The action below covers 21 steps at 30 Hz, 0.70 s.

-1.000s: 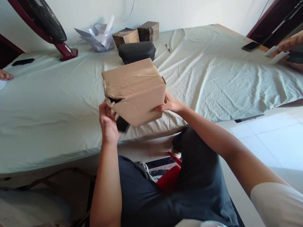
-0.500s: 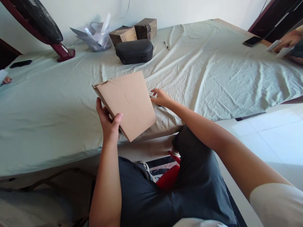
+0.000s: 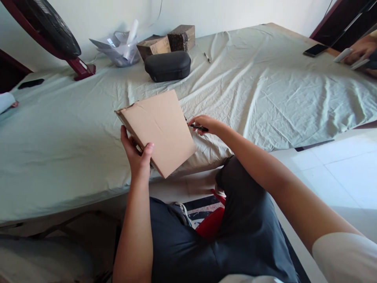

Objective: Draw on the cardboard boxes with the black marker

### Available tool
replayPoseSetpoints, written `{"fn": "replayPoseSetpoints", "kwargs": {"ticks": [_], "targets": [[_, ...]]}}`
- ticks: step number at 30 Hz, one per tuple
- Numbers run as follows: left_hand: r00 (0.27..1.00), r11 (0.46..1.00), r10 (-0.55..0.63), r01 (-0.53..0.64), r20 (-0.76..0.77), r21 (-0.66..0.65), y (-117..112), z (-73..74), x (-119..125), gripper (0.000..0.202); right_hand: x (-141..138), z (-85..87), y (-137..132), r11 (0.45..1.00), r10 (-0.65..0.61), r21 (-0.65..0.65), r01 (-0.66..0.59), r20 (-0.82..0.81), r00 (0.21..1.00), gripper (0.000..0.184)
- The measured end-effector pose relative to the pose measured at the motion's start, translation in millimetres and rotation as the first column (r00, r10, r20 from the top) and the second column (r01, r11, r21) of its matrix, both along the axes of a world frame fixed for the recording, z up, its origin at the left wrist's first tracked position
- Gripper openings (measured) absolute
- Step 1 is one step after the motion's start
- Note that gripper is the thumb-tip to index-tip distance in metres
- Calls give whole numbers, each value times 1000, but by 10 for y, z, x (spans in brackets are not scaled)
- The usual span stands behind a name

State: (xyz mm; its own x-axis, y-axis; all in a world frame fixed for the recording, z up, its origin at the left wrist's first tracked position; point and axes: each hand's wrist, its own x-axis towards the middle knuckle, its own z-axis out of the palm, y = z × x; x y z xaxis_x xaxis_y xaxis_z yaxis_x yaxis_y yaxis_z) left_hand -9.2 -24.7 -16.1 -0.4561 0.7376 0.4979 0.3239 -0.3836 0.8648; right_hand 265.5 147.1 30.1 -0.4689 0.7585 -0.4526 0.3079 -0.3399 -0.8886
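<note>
Cardboard box (image 3: 159,127) held above near edge of surface (image 3: 265,90), tilted, one flat face toward us. We judge it light, stiff-walled, torn along upper left edge; best gripped at firm corners. Left hand (image 3: 136,151) clamps lower left corner, thumb on face. Right hand (image 3: 206,125) pinches dark pen (image 3: 199,127) beside box's right edge. Black case (image 3: 167,66) toward far edge.

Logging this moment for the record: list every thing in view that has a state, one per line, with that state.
Brown cardboard box: tilted, held at its lower left edge.
Left hand: gripping the box.
Right hand: closed on a thin dark pen.
Black oval zip case: shut, lying on the sheet.
Pale green sheet: wrinkled, spread over the table.
Black phone: lying flat, screen dark.
Black fan: cannot tell if running.
</note>
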Motion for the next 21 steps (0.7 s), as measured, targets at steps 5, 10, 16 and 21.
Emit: {"fn": "replayPoseSetpoints", "kwargs": {"ticks": [5,10,16,21], "targets": [[998,1000,18,-19,-63,-14,-33,14,99,136,264,240,-38,991,-120,-98,92,-347,930,22],[994,1000,1,-1,-113,0,-20,26,198,140,122,729,-196,793,-110,365,488,-702,704,32],[993,1000,0,-4,-121,-29,8,8,273,143,-264,1628,-719,521,253,717,462,-647,719,20],[999,1000,-5,5,-40,-20,0,15,321,135,-659,1557,-964,503,314,718,482,-671,672,26]]}}
